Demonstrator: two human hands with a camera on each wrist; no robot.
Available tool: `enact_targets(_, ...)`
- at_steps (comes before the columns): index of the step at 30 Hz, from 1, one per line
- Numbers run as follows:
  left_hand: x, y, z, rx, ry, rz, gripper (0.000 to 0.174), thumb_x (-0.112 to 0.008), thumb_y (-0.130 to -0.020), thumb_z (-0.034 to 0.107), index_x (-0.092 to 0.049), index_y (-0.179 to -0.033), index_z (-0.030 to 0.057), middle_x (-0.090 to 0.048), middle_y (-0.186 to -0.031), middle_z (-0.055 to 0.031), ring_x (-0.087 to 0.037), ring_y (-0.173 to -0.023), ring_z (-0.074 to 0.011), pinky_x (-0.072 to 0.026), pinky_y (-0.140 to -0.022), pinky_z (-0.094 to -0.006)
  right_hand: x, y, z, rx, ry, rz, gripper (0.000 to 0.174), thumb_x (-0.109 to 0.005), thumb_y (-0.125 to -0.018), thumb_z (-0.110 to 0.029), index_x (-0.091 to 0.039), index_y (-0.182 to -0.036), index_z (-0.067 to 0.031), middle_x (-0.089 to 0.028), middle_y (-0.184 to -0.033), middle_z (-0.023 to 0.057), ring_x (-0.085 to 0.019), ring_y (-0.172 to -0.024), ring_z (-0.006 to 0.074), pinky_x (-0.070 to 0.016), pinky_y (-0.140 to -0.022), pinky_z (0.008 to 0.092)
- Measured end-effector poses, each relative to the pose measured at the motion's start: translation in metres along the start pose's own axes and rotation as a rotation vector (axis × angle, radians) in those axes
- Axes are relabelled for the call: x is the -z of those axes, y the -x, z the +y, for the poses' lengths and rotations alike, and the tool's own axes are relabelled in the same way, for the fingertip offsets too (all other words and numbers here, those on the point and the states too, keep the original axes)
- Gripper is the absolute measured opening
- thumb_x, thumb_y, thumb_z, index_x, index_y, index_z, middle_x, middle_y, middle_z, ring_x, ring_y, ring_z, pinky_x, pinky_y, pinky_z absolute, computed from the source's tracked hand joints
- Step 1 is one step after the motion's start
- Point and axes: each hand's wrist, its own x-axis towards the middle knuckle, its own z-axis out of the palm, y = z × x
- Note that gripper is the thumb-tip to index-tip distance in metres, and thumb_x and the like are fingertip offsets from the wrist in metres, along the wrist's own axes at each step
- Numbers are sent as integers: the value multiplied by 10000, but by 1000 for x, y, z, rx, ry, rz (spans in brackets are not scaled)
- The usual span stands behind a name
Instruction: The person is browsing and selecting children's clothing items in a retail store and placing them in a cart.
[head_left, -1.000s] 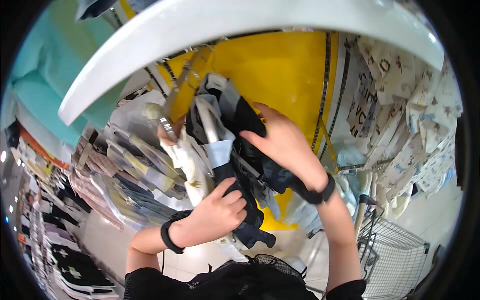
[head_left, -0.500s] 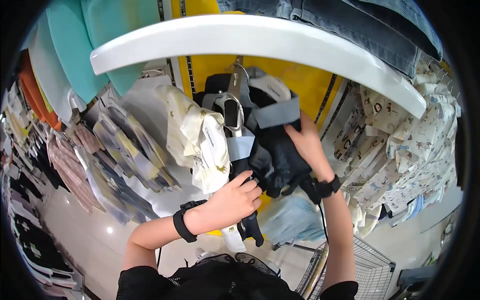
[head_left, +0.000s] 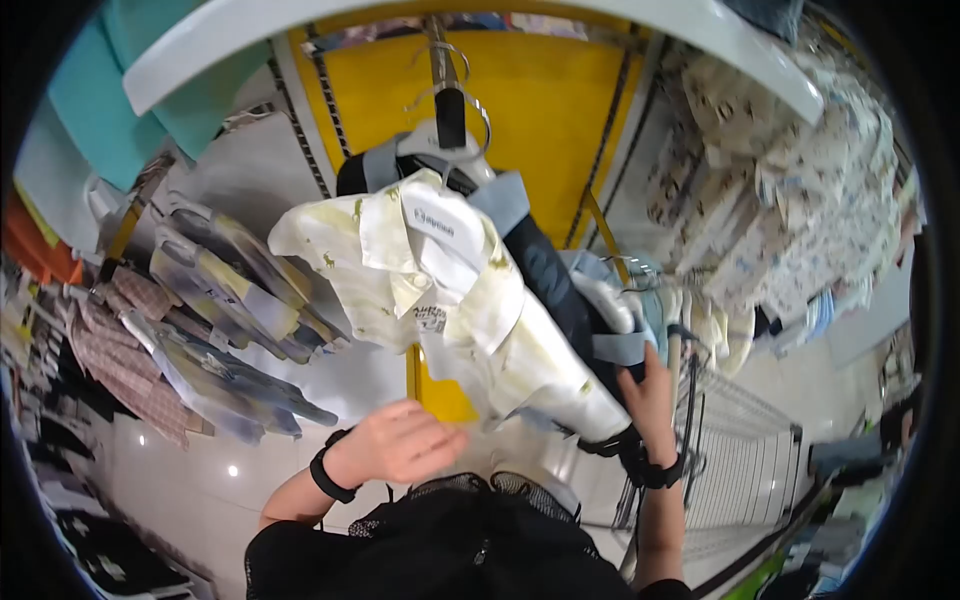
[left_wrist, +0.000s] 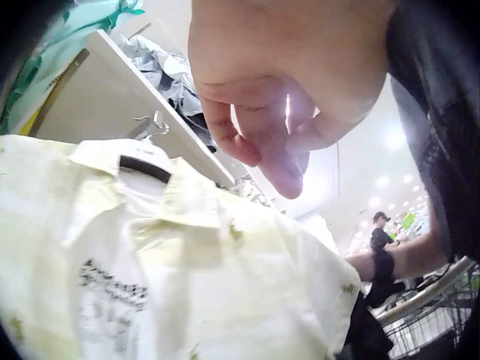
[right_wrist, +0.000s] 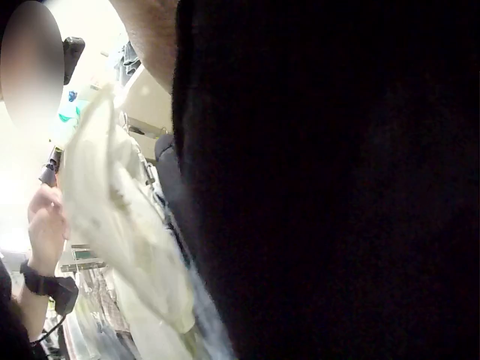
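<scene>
A cream polo-collared shirt [head_left: 345, 235] with small greenish-brown figures hangs on a white hanger [head_left: 440, 222] at the front of a rail arm. Behind it hangs a black shirt [head_left: 545, 262] with a grey-blue collar. My right hand [head_left: 652, 400] grips another dark shirt [head_left: 618, 347] by its grey collar area, off to the right of the rail; its hanger shows at the neck. My left hand [head_left: 405, 440] hovers below and in front of the cream shirt, fingers loosely bent with nothing in them. In the right wrist view, dark cloth covers most of the picture.
The rail arm [head_left: 447, 100] juts from a yellow back panel [head_left: 550, 110] under a white curved shelf edge [head_left: 190, 50]. More shirts [head_left: 225, 290] hang at left, and printed ones [head_left: 780, 200] at right. A wire shopping cart [head_left: 750, 440] stands at lower right.
My right hand has carried a dark shirt rightward, away from the rail. My left hand has let go of the dark clothes and drawn back lower left. The cream shirt now faces front, spread wider.
</scene>
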Motion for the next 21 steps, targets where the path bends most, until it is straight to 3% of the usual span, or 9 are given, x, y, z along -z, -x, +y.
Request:
enact_targets(2,1,23,-1,137,-31,-31,209,-586,-570,3,-597,-770,61,-553,-674,-14,-515,-507,-143,-406,-461,-265,8,34,6,-18,-88,126,299,-563,-730,-61,-490,-1005,31,-590,-792,145,-554,-714,161,-432,-650,284)
enact_targets(3,5,34,0,120,4,-37,209,-586,-570,3,-597,-770,61,-553,-674,-14,-515,-507,-143,-406,-461,-265,14,50,4,12,-68,211,285,-561,-734,-72,-495,-995,21,-587,-781,158,-560,-705,174,-436,-653,295)
enact_targets(8,24,82,9,348,82,-99,247,-556,-525,-20,-599,-757,54,-570,-694,-34,-539,-546,-180,-416,-483,-276,81,130,-26,-229,105,391,259,-572,-756,-76,-523,-992,19,-573,-865,66,-512,-806,136,-403,-740,260)
enact_targets(9,25,93,10,328,113,-96,247,-556,-525,-20,-599,-757,54,-570,-694,-34,-539,-546,-180,-416,-483,-276,97,142,-33,-175,120,480,251,-568,-759,-65,-527,-993,18,-558,-883,52,-496,-822,120,-390,-758,250)
enact_targets(13,20,125,15,382,208,-169,226,-569,-575,9,-588,-797,50,-553,-715,-39,-539,-579,-187,-422,-520,-299,201,180,-57,-77,261,575,256,-551,-778,-59,-518,-1020,18,-551,-931,33,-486,-856,101,-376,-781,234)
enact_targets(17,11,131,29,401,240,-239,220,-559,-599,3,-574,-815,40,-550,-723,-58,-529,-571,-208,-416,-520,-308,324,198,-74,-196,462,639,307,-543,-827,-188,-519,-1055,16,-563,-973,50,-496,-879,97,-363,-796,211)
enact_targets(19,6,131,36,429,271,-250,207,-557,-607,4,-572,-809,43,-549,-720,-59,-529,-573,-209,-414,-520,-313,390,207,-66,-152,501,676,298,-536,-833,-204,-539,-1041,8,-567,-973,52,-500,-880,97,-369,-791,217)
enact_targets(21,-1,127,42,440,249,-234,201,-555,-610,4,-572,-806,44,-550,-722,-61,-529,-571,-214,-413,-520,-317,398,209,-97,6,889,693,307,-528,-836,-228,-552,-1043,-3,-574,-975,54,-506,-896,103,-369,-804,221)
